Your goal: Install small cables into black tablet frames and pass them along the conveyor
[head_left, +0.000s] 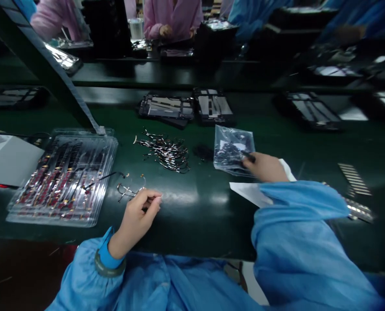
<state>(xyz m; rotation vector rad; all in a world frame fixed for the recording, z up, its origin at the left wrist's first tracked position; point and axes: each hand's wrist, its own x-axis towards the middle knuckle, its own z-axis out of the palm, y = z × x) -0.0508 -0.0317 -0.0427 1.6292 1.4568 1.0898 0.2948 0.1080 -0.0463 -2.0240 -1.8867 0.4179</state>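
My left hand is above the green table, fingers curled together, with a few thin cables beside its fingertips; whether it grips one is too small to tell. Over the lower right of a clear plastic bag of small dark parts is my right hand, its fingers pinched on a dark object. A heap of thin dark cables lies left of the bag, with a small black pile between them. White paper lies under my right wrist.
Stacked clear trays of parts sit at the left by a white box. Black frames lie behind the heap. A slanted post crosses the upper left. Metal strips are at the right. People in pink and blue work across the table.
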